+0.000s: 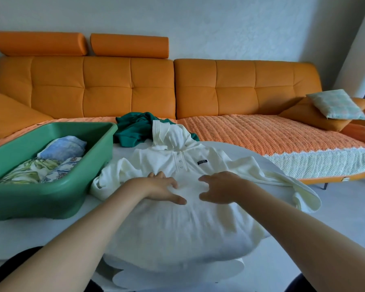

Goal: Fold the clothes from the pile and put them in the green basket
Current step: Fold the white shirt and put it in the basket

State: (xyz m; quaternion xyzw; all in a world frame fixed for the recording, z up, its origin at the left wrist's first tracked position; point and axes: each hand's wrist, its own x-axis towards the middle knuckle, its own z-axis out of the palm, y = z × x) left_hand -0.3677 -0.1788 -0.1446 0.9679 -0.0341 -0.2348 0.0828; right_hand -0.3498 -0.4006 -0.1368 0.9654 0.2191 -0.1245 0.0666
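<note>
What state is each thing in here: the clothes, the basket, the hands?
Hoodie: spread flat, front up, unfolded.
Green garment: crumpled behind it, unfolded.
Basket: holds folded clothes.
Left hand: open, flat on the hoodie.
Right hand: open, resting on the hoodie.

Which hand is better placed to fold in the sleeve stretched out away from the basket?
Probably the right hand: that sleeve lies on its side of the white shirt, while the left hand rests nearer the green basket.
</note>
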